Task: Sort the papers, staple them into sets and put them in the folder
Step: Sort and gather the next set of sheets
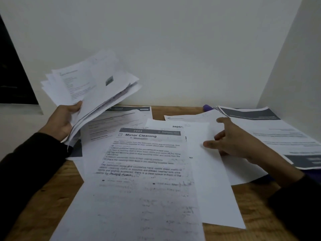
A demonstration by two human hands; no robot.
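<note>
- The left hand [64, 119] grips a fanned sheaf of papers [90, 84], thumb over the lower edge, and holds it raised above the far-left part of the wooden table [57, 185], tilted up and away from the person.
- The right hand [231, 141] is spread, fingers extended and parted, holding nothing. Its fingertips rest on or just above a plain white sheet [213, 171] to the right of centre; actual contact cannot be confirmed.
- The "Mirror Cleaning" sheet [144, 171] lies flat at the centre, long axis running from the person toward the wall. It overlaps the plain sheet and sits just left of the right hand.
- A stack with dark header bands [271, 131] lies at the far right, beyond the right hand. A purple edge [207, 107] shows under it, probably the folder; this is a judgement.
- No stapler is visible.
- Judgement: sorting is under way. The right hand is nearer the loose centre sheets, so the next pick falls to it, reaching leftward.
</note>
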